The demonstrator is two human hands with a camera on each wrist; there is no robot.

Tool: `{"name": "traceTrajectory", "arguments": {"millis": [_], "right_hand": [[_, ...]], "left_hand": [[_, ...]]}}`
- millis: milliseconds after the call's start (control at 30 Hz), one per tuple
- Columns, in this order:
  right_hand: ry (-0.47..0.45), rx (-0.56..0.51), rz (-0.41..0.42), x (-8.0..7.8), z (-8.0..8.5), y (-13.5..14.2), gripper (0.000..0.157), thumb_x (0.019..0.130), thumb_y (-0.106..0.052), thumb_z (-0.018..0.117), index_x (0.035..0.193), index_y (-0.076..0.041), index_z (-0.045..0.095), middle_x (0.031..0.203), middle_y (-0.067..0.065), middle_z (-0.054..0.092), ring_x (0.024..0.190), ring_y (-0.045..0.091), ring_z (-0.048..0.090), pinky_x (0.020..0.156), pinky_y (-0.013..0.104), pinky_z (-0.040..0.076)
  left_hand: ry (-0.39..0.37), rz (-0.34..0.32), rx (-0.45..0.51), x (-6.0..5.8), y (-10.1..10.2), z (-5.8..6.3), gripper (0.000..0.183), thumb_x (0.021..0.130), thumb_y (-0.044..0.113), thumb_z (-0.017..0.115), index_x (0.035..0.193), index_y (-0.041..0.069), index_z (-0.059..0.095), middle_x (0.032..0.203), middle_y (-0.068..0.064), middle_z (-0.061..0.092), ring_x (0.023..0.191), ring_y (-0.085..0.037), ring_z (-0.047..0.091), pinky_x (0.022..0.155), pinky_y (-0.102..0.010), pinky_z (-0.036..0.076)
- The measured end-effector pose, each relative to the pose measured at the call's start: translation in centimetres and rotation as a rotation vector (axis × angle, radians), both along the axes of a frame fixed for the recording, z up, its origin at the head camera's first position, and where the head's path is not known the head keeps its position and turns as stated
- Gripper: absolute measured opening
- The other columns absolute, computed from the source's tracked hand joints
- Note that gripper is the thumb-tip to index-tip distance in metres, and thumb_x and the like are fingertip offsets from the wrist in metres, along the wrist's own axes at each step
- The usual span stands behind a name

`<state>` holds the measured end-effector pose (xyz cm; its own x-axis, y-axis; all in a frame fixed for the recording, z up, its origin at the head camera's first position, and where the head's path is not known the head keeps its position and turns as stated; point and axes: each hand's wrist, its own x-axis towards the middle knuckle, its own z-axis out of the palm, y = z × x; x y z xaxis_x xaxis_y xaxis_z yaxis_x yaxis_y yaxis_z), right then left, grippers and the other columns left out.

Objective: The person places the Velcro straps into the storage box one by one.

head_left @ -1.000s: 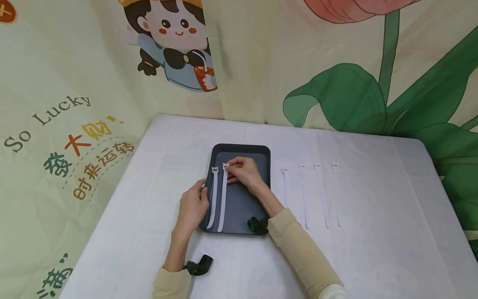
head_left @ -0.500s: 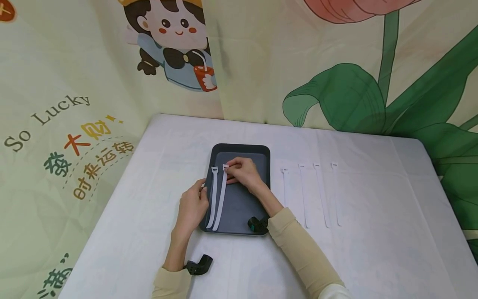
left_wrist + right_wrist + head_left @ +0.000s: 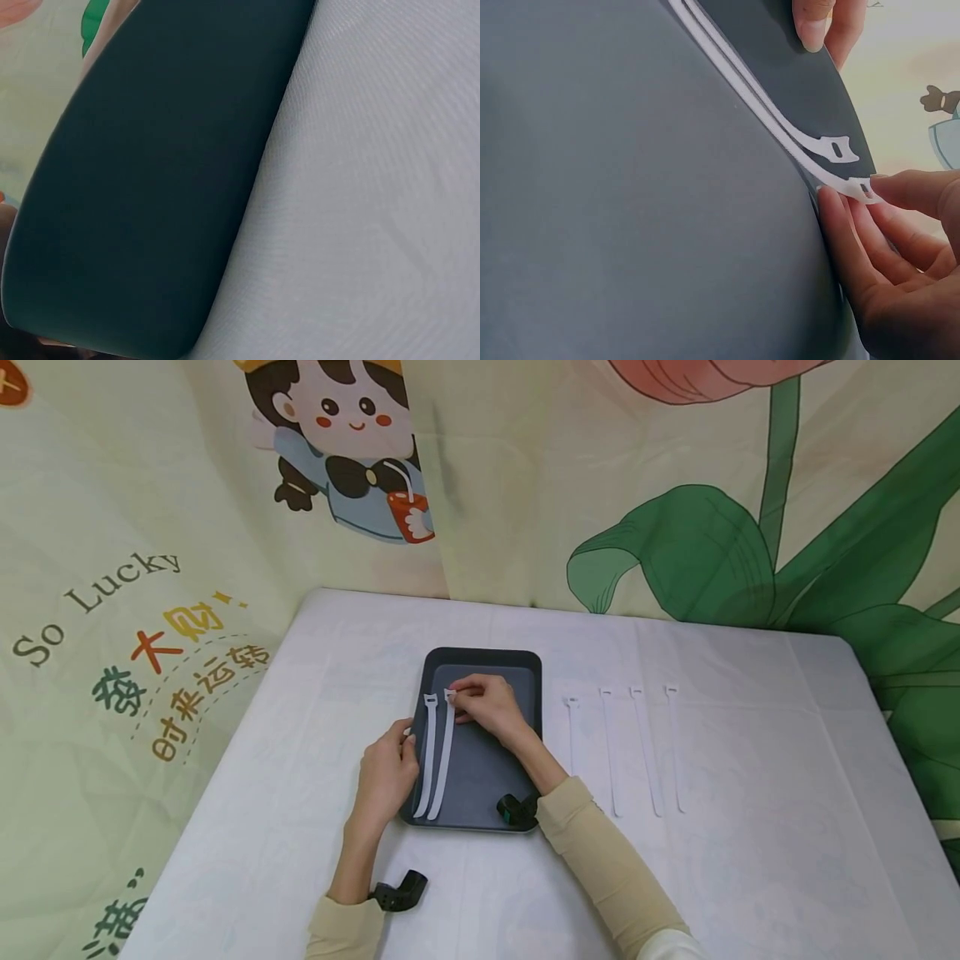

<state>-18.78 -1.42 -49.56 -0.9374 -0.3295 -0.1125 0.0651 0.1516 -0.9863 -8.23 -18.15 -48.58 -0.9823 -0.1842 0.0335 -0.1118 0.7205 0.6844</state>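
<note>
The fingers (image 3: 849,240) of the right hand (image 3: 493,706) pinch the slotted head of a white strap (image 3: 442,760) inside the dark tray (image 3: 487,777), its tail reaching toward the tray's near end, while the left hand (image 3: 384,772) grips the tray's left rim between thumb and fingers. Just beside the held strap, nearer the tray's left wall, lies a second strap (image 3: 428,760); four more straps (image 3: 647,752) lie to the right of the tray on the white-covered worktop (image 3: 780,793).
</note>
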Motion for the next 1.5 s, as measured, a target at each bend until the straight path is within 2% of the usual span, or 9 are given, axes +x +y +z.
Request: {"name": "traceTrajectory", "arguments": {"millis": [267,600,900,1067,1200,1300,1500], "right_hand": [[0.064,0.031,-0.031,-0.2,-0.1,0.0,0.026,0.096,-0.007,0.069,0.121,0.001,0.072,0.108,0.017,0.075,0.088,0.032,0.074,0.069,0.033,0.061],[0.065,-0.094,-0.085,0.3,0.4,1.2,0.026,0.098,-0.010,0.069,0.120,0.003,0.071,0.108,0.020,0.075,0.088,0.037,0.073,0.072,0.041,0.061],[0.068,-0.145,-0.074,1.3,1.3,2.5,0.026,0.098,-0.009,0.064,0.120,0.005,0.070,0.105,0.022,0.076,0.086,0.038,0.073,0.076,0.048,0.061],[0.087,-0.175,-0.069,1.8,2.1,3.4,0.024,0.098,-0.012,0.067,0.117,0.002,0.071,0.103,0.022,0.075,0.087,0.040,0.072,0.077,0.045,0.061],[0.093,-0.161,-0.061,2.3,2.8,4.4,0.023,0.099,-0.014,0.067,0.116,0.000,0.072,0.105,0.024,0.074,0.088,0.040,0.072,0.077,0.042,0.061],[0.120,-0.109,-0.074,2.7,3.2,5.3,0.023,0.099,-0.014,0.066,0.117,0.001,0.071,0.105,0.025,0.074,0.086,0.039,0.073,0.076,0.041,0.061],[0.171,-0.033,-0.106,3.1,4.2,7.6,0.019,0.100,-0.014,0.065,0.114,-0.003,0.072,0.106,0.028,0.073,0.088,0.044,0.072,0.078,0.049,0.060]], "left_hand": [[0.004,-0.004,-0.003,0.0,-0.2,0.1,0.032,0.103,0.005,0.051,0.131,-0.003,0.063,0.100,-0.024,0.074,0.078,-0.030,0.068,0.066,-0.043,0.052],[-0.006,-0.016,0.017,0.4,-0.1,0.2,0.032,0.103,0.004,0.051,0.132,-0.004,0.063,0.101,-0.025,0.074,0.077,-0.028,0.067,0.065,-0.041,0.052],[-0.001,-0.016,0.022,0.6,-0.1,0.1,0.032,0.103,0.004,0.051,0.131,-0.004,0.063,0.103,-0.027,0.074,0.081,-0.031,0.071,0.068,-0.045,0.055],[-0.003,-0.008,0.018,0.6,-0.3,0.2,0.032,0.103,0.004,0.051,0.131,-0.004,0.062,0.105,-0.027,0.074,0.083,-0.032,0.071,0.070,-0.046,0.055],[-0.005,-0.001,0.018,0.5,-0.2,0.3,0.032,0.103,0.004,0.051,0.131,-0.004,0.063,0.104,-0.027,0.074,0.082,-0.030,0.071,0.068,-0.044,0.055],[-0.002,-0.007,0.016,0.4,-0.2,0.3,0.032,0.103,0.005,0.051,0.131,-0.004,0.062,0.102,-0.026,0.074,0.079,-0.029,0.069,0.067,-0.042,0.054],[0.009,-0.009,-0.002,0.2,0.2,0.3,0.032,0.102,0.005,0.052,0.131,-0.004,0.063,0.100,-0.024,0.074,0.077,-0.029,0.067,0.065,-0.039,0.052]]}}
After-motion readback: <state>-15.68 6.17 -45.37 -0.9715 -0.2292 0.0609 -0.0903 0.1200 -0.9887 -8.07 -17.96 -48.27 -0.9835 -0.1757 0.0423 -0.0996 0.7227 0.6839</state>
